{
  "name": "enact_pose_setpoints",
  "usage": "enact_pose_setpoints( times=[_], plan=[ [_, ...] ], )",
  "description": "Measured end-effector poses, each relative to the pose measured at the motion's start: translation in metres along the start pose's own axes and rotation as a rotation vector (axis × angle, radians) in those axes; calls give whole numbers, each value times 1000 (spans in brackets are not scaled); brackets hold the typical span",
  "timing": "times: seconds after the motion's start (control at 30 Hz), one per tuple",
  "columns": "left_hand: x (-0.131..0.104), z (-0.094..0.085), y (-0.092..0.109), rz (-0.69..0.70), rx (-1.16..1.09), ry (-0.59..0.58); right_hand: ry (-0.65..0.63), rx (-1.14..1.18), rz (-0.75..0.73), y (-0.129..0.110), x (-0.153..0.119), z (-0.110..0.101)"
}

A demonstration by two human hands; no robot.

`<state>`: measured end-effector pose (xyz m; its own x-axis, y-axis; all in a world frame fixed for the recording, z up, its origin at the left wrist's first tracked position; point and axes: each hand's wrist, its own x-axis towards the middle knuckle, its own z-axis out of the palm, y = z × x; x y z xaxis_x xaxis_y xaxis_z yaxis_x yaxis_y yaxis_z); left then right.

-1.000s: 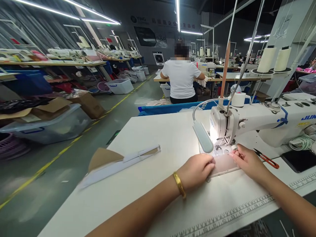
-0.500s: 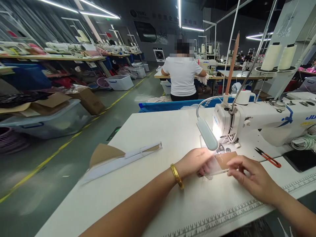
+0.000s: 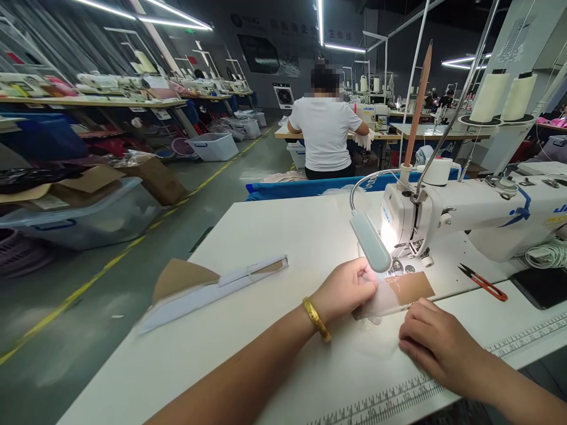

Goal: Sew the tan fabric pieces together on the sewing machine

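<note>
My left hand (image 3: 343,286), with a gold bangle on its wrist, pinches a piece of thin, sheer pale fabric (image 3: 381,302) between thumb and fingers. This lies left of and in front of the needle area of a white sewing machine (image 3: 401,215). Just right of the fabric is a flat brown rectangle (image 3: 414,287) on the machine bed. My right hand (image 3: 436,345) rests on the table nearer to me, its fingers curled together; whatever they may hold is hidden. A small grey lamp (image 3: 371,242) hangs above the left fingertips and lights the spot.
Red-handled thread snips (image 3: 482,282) and a black phone (image 3: 538,288) lie at the right. A printed ruler (image 3: 390,401) runs along the front edge. Folded white-and-brown card (image 3: 212,289) lies on the left. A person in a white shirt (image 3: 326,133) sits ahead, back turned.
My right hand has drawn back toward me from the brown rectangle, and its fingers have curled in. My left hand's thumb and fingers now show closed on the fabric.
</note>
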<state>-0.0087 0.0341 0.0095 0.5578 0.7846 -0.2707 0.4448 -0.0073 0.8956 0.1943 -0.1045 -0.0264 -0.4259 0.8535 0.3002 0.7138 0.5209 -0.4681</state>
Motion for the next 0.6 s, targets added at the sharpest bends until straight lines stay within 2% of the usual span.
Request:
enact_pose_setpoints(
  times=[0.1,0.3,0.5,0.6],
  plan=[
    [0,1,0,36,57,85,-3,4,22,-3,2,-2],
    [2,3,-1,104,84,172,6,65,80,-6,4,-3],
    [-3,1,-5,166,171,159,-32,61,96,-5,4,-5],
    [-4,1,-8,301,308,114,-64,17,69,-5,5,-7]
  ],
)
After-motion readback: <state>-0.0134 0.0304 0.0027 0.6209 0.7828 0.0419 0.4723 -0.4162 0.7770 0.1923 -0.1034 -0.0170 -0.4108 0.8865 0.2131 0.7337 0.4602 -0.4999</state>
